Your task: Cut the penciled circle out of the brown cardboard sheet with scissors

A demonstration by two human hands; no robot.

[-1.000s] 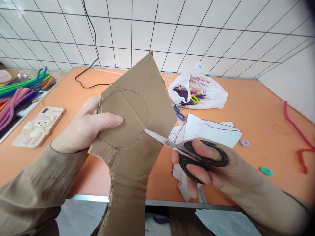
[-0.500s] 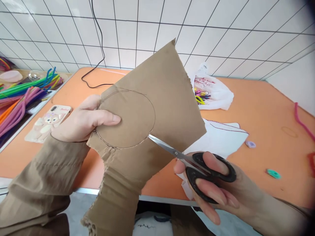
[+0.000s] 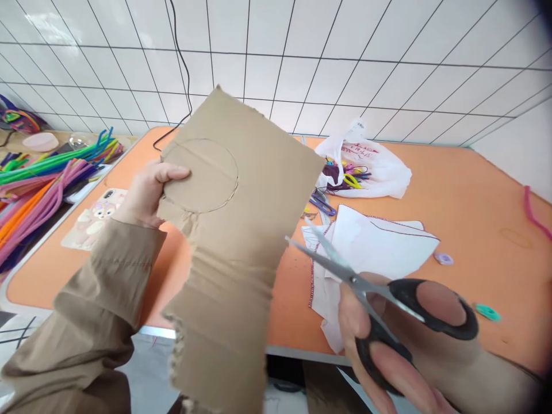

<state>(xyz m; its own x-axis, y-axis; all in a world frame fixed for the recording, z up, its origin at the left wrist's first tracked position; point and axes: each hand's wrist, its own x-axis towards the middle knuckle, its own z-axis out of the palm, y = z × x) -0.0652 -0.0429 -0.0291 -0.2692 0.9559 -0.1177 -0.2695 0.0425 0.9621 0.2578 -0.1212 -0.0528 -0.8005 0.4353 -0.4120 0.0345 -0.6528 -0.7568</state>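
Scissors (image 3: 353,280) just came off my circle (image 3: 202,178) — right hand (image 3: 411,329) gripping them, left hand (image 3: 149,185) pinching cardboard (image 3: 241,241) — cutting's paused, I guess.

Brown cardboard (image 3: 254,190), dark-lined circle (image 3: 207,175) — black-handled scissors (image 3: 353,280) — orange table (image 3: 452,195), dark-gridded white tiles (image 3: 302,46).

White wall tiles (image 3: 267,34) (glossy) back an orange table (image 3: 466,195).

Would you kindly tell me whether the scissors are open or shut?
The scissors in the right hand are open: their blades spread apart beyond the pivot, with a clear gap between the tips.
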